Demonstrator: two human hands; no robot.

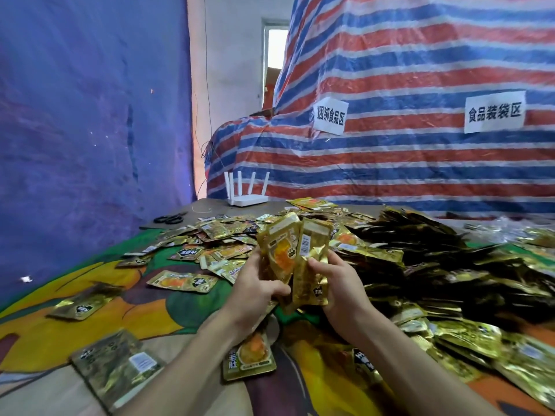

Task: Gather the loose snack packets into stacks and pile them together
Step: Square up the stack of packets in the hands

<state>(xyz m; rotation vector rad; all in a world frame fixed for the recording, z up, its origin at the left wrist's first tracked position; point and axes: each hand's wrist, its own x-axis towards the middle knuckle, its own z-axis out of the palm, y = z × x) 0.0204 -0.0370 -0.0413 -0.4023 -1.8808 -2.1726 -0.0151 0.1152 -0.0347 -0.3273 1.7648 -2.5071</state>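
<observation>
Both hands are raised over the table's middle. My left hand (255, 288) grips a small upright stack of gold snack packets (280, 250). Beside it, my right hand (339, 285) holds another gold packet (310, 265) upright, its edge touching the stack. A big heap of gold and dark packets (420, 250) fills the table's right and back. Loose packets lie scattered on the left, among them one (183, 281) flat near the middle, one (81, 306) further left, and a stack (117, 366) at the near left edge.
A colourful patterned cloth (75, 328) covers the table. A white router (247, 193) and black scissors (168, 219) sit at the back. Behind rise a striped tarp (405, 160) with paper signs and a blue sheet (90, 115) on the left.
</observation>
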